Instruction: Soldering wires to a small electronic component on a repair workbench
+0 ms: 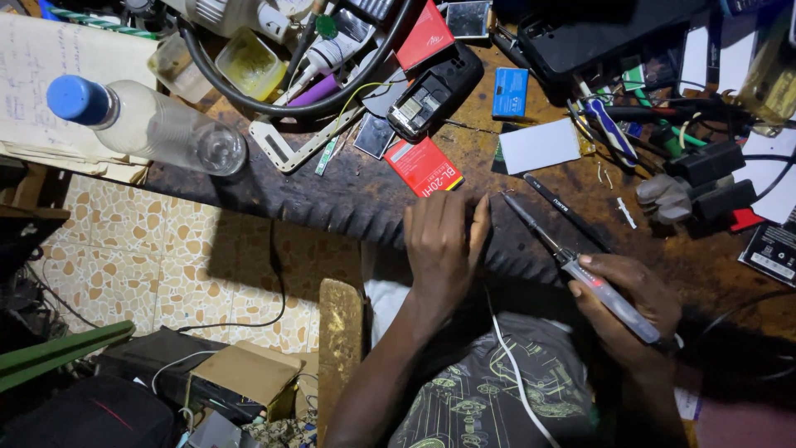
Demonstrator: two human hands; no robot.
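My right hand [626, 294] is wrapped around a slim screwdriver [580, 270] with a clear plastic handle, its thin metal shaft slanting up-left over the worn wooden counter [365, 199]. My left hand [442, 241] lies flat on the counter's dark ribbed edge, fingers loose, gripping nothing. Just above it sits a flat red rectangular battery [424, 166]; beyond that, a black phone [434, 93] lies back-open. A ridged clear plastic bottle [149, 124] with a blue cap lies at left.
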